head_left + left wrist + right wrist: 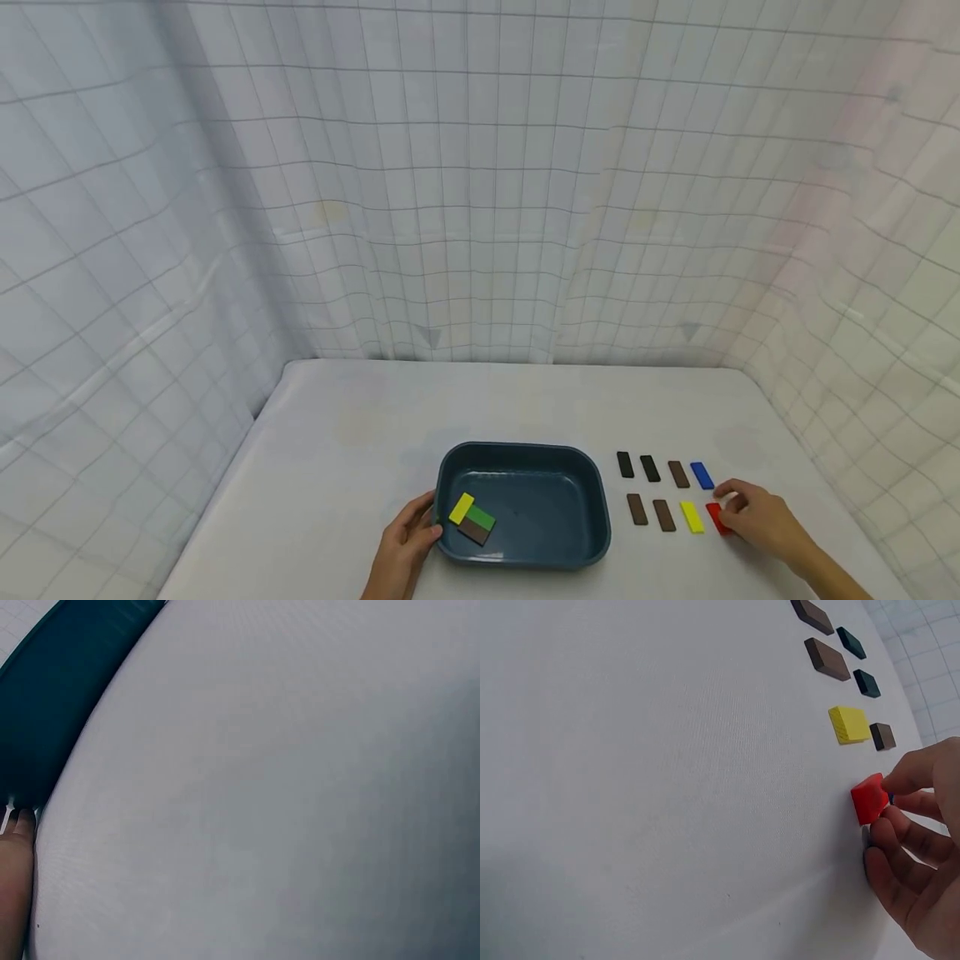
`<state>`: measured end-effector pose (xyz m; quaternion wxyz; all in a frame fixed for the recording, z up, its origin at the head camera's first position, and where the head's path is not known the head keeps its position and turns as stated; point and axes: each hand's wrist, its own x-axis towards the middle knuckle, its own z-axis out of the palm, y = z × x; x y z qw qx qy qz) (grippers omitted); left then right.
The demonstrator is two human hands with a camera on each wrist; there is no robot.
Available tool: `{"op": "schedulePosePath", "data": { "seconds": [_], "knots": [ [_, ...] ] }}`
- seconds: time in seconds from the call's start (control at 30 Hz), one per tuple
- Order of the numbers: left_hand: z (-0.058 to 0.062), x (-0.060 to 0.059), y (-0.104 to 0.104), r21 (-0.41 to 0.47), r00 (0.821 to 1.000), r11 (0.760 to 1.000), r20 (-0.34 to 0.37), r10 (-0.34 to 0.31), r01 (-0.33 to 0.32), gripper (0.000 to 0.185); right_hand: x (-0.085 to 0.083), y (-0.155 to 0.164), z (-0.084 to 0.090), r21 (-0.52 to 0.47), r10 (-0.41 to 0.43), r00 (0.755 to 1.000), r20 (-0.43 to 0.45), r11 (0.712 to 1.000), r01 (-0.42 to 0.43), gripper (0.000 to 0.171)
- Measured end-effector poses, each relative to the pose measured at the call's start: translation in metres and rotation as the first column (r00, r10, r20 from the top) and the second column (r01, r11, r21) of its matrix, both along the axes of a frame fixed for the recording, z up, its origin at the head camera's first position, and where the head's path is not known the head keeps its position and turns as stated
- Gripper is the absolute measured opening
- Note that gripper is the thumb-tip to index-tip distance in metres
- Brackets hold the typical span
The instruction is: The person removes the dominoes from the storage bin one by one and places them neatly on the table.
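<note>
Your right hand (pixel 757 517) is at the red block (pixel 717 518), which lies at the right end of the near row of blocks, well to the right of the blue tray (pixel 525 558). In the right wrist view the thumb and forefinger are curled onto the block's edges and the block looks tipped up off the white table (pixel 337 450), so you are pinching it, though how firmly you hold it is hard to tell.

Your left hand (pixel 405 542) rests against the tray's left wall, fingers curled round the rim; the left wrist view shows only 1 fingertip (pixel 22 825) against the dark wall.

The red block looks small, flat, stiff and light, probably painted wood or plastic, so it may be a little slick. I would judge the 2 long edges the best place to grip, since it lies too low for a hold from above.

Inside the tray, at its left end, lie 3 blocks touching: a yellow block (pixel 461 508) partly over a green block (pixel 480 518) and a brown block (pixel 474 532).

Right of the tray, 7 more blocks lie in 2 rows. The blue block (pixel 702 475) behind the red one is almost hidden in the right wrist view, and your right hand covers part of the red block in the head view.
</note>
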<state>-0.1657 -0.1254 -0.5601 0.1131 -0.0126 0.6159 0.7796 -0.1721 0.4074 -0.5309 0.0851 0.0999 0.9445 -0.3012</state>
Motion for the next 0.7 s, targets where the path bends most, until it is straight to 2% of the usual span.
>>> {"op": "schedulePosePath", "data": {
  "seconds": [0.47, 0.7],
  "knots": [
    [0.0, 0.003, -0.002, 0.017, 1.0, 1.0, -0.001, -0.001, 0.001, 0.062, -0.017, -0.014, 0.023, 0.029, 0.067, 0.996, -0.055, 0.997, -0.065, 0.027],
    [0.001, 0.002, -0.002, 0.02, 1.0, 1.0, 0.002, -0.004, 0.004, 0.061, -0.026, -0.028, 0.038, 0.059, 0.162, 0.98, -0.118, 0.986, -0.156, 0.026]
  ]
}}
